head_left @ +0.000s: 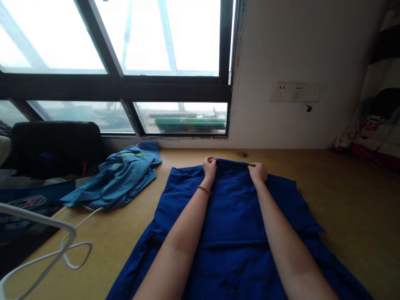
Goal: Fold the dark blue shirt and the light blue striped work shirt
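A person's left hand (209, 166) and right hand (258, 171) are each pinching the collar edge of a dark blue shirt (231, 233), fingers closed on the fabric, at the centre of the frame. The shirt is lying spread flat on a wooden table (343, 208). A lighter blue garment (118, 177) is lying crumpled at centre left, a white hanger (53, 246) at lower left.

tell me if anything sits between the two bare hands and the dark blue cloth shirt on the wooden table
Nothing visible does. The left hand and right hand pinch the far collar edge of the dark blue cloth shirt. The crumpled lighter blue jacket and white hanger lie to its left, apart.
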The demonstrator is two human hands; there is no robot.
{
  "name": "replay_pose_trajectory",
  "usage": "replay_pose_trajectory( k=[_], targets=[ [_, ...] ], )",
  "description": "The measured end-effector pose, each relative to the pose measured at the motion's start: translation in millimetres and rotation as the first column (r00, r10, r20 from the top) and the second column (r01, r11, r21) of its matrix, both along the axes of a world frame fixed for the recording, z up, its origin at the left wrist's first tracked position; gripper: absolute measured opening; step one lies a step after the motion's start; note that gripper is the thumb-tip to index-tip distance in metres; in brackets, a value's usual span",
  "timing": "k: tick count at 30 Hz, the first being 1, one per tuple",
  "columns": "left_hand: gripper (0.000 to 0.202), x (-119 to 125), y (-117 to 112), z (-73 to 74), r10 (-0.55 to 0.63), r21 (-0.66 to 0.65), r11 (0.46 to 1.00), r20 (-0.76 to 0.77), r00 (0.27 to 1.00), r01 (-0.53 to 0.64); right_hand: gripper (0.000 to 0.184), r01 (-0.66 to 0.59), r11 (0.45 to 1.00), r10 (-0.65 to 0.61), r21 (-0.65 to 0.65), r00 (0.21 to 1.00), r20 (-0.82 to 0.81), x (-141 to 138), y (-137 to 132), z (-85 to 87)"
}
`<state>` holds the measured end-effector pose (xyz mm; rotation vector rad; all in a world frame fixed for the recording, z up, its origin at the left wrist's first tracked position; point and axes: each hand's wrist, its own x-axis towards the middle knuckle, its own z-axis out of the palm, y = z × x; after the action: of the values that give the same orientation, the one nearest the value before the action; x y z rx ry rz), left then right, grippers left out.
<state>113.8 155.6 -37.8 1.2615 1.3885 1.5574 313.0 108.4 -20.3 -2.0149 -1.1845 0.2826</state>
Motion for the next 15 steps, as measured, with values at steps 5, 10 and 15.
replay_pose_trajectory(
  k=[5, 10, 15],
  targets=[
    [0.018, -0.9, 4.3, 1.6, -0.043, -0.039, 0.998, 0.061, 0.997, 0.046, 0.034, -0.07, 0.998, 0.069, 0.0, 0.993, -0.093, 16.8, 14.3, 4.0],
    [0.021, 1.0, 2.8, 0.9, -0.103, -0.052, 0.993, 0.041, 0.994, 0.105, 0.034, -0.074, 0.997, 0.075, 0.025, 0.997, -0.013, 2.9, 10.6, 9.0],
    [0.027, 0.7, 3.6, -1.6, -0.113, -0.044, 0.993, -0.008, 0.994, 0.113, 0.029, -0.284, 0.946, 0.242, 0.157, 0.94, 0.241, -29.1, 5.2, 11.5]
  ],
)
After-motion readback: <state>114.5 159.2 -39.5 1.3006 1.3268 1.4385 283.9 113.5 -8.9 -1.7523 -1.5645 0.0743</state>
